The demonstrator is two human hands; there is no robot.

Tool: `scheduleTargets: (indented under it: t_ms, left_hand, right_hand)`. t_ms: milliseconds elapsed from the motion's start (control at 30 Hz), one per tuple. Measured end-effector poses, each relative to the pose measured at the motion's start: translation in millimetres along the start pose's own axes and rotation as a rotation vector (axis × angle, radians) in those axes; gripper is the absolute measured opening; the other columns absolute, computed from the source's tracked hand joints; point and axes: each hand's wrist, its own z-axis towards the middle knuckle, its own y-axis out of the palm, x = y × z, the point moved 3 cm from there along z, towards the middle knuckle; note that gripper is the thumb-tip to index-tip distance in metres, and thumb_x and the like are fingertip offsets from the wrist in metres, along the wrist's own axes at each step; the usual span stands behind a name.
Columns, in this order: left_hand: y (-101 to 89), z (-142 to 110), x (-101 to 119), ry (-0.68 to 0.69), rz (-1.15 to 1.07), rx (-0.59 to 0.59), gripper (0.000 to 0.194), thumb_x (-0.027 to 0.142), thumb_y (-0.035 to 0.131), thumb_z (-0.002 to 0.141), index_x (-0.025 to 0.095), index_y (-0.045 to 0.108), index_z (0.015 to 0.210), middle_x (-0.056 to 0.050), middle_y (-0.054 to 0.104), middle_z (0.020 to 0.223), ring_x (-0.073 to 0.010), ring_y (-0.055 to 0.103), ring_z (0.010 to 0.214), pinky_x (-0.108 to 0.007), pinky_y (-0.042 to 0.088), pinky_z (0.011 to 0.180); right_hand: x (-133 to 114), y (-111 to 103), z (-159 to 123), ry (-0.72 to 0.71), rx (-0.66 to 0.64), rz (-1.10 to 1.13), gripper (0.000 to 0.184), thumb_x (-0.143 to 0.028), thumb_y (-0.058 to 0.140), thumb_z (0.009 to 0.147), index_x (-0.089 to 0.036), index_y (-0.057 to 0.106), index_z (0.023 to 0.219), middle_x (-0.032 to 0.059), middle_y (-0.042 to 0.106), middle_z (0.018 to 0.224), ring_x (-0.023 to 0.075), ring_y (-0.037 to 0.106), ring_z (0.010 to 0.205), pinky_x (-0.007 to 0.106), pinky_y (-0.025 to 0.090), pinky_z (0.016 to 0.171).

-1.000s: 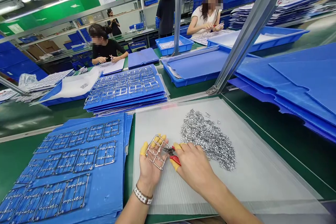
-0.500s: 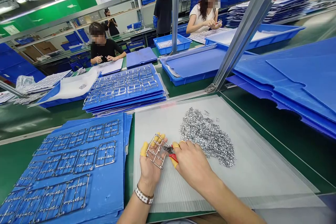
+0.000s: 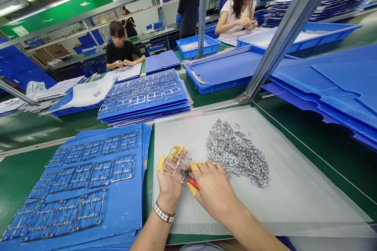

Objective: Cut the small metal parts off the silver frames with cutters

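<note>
My left hand [image 3: 170, 182], palm up with yellow finger cots, holds a shiny metallic sprue frame [image 3: 176, 164] with small parts inside its rectangular outline. My right hand [image 3: 212, 188], also wearing yellow cots, is closed around red-handled nippers [image 3: 193, 182]. The dark jaws of the nippers meet the lower right side of the frame; whether they are closed on a part is too small to tell. Just beyond my right hand, a heap of small silvery pieces [image 3: 235, 151] lies on a translucent white sheet [image 3: 282, 204].
Blue sheets [image 3: 123, 213] at left carry rows of metallic sprue frames [image 3: 94, 173]. Another stack of blue sheets [image 3: 144, 111] stands ahead. Blue boards [image 3: 332, 74] jut in at right, near a slanted metal post [image 3: 290, 31]. Two co-workers sit across the bench; others stand behind.
The view has shifted slightly, moving the scene a little to the right. The sprue frame is turned a bit in my left hand, and the nippers sit nearer its lower right corner.
</note>
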Motion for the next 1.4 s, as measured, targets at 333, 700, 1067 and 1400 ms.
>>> scheduleTargets:
  t_ms: [333, 700, 1067, 1400]
  left_hand:
    - [-0.4, -2, 0, 0.058, 0.058, -0.012, 0.043, 0.045, 0.045, 0.088, 0.017, 0.068, 0.112, -0.013, 0.059, 0.13, -0.0304, 0.049, 0.126, -0.041, 0.051, 0.088]
    - [13.7, -25, -5, 0.786, 1.107, -0.52, 0.063, 0.039, 0.059, 0.084, 0.019, 0.043, 0.141, -0.016, 0.049, 0.139, -0.0337, 0.041, 0.129, -0.053, 0.03, 0.109]
    - [-9.1, 0, 0, 0.295, 0.375, -0.015, 0.061, 0.059, 0.046, 0.087, 0.035, 0.037, 0.142, -0.006, 0.029, 0.153, -0.0287, 0.036, 0.135, -0.045, 0.039, 0.104]
    - [-4.0, 7, -3, -0.298, -0.109, -0.126, 0.061, 0.062, 0.047, 0.084, 0.02, 0.052, 0.128, -0.017, 0.062, 0.118, -0.0324, 0.064, 0.097, -0.049, 0.045, 0.086]
  right_hand:
    - [-6, -6, 3, -0.015, -0.047, -0.032, 0.028, -0.015, 0.061, 0.078, -0.017, 0.064, 0.106, 0.0088, 0.067, 0.087, 0.0253, 0.06, 0.085, 0.036, 0.041, 0.073]
    - [36, 16, 25, 0.382, 0.071, 1.56, 0.036, -0.052, 0.062, 0.074, -0.02, 0.055, 0.089, -0.0039, 0.054, 0.065, 0.0121, 0.047, 0.054, 0.026, 0.037, 0.052]
    - [11, 8, 5, -0.266, 0.725, 0.673, 0.028, -0.009, 0.048, 0.085, -0.021, 0.058, 0.108, 0.0056, 0.064, 0.086, 0.0186, 0.058, 0.078, 0.034, 0.048, 0.068]
    - [-26, 20, -16, -0.549, 0.701, 0.304, 0.03, -0.007, 0.044, 0.088, -0.014, 0.057, 0.114, 0.0095, 0.066, 0.095, 0.0224, 0.056, 0.091, 0.041, 0.047, 0.08]
